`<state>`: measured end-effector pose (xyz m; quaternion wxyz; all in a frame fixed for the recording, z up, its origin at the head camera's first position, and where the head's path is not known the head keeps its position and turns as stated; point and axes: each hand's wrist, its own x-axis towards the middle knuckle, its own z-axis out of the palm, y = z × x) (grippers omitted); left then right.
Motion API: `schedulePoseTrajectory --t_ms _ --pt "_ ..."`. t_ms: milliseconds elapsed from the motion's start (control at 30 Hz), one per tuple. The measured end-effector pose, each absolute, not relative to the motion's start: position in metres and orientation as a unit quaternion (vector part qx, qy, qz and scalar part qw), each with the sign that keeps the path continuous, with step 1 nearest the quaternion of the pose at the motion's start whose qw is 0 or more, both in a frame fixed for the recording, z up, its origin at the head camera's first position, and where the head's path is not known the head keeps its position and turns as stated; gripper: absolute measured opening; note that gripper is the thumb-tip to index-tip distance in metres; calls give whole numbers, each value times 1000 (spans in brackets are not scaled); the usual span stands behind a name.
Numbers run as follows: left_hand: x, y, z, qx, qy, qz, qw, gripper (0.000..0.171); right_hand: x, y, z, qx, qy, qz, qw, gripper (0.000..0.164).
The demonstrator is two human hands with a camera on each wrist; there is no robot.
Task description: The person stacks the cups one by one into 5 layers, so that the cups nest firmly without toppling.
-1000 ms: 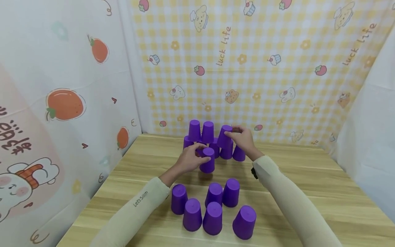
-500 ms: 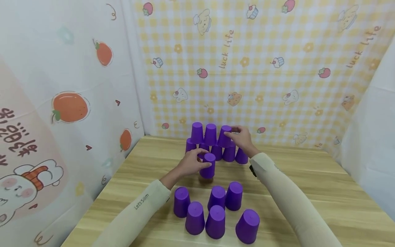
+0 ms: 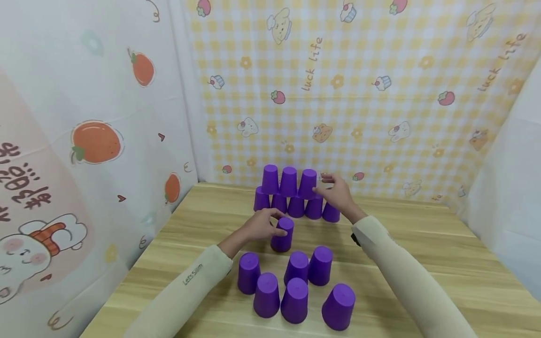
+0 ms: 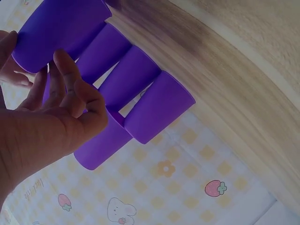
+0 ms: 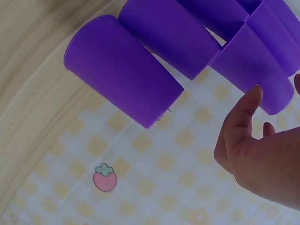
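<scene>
In the head view, my left hand (image 3: 258,226) grips an upside-down purple cup (image 3: 281,241) between thumb and fingers, low in front of a cup wall. The left wrist view shows this cup (image 4: 70,28) at the fingertips. At the back, three upside-down cups form an upper row (image 3: 289,182), resting on a lower row (image 3: 296,207) of several. My right hand (image 3: 339,193) stands beside the right-hand upper cup (image 3: 308,182), thumb and fingers spread. The right wrist view has that cup (image 5: 258,70) just off the thumb of my right hand (image 5: 262,157), with nothing held.
Several more upside-down purple cups stand loose near the front, among them one at the left (image 3: 249,274) and one at the right (image 3: 338,307). The wooden table (image 3: 401,263) runs back to a checked curtain (image 3: 372,141). A printed white curtain (image 3: 105,197) borders the left side.
My right hand has set its cup upright-side-down onto the upper row, let go and drawn slightly right. My left hand has moved its cup a little lower and nearer the front cups.
</scene>
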<state>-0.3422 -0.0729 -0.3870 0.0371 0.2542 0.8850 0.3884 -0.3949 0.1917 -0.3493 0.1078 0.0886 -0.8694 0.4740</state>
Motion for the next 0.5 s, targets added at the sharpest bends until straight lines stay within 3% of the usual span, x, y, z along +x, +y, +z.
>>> schedulePoseTrajectory --t_ms 267,500 --pt "-341 -70 -390 247 880 402 53 46 -367 205 -360 141 -867 470 89 53" --pt "-344 -67 -395 258 880 395 49 48 -335 219 -370 209 -864 457 31 45"
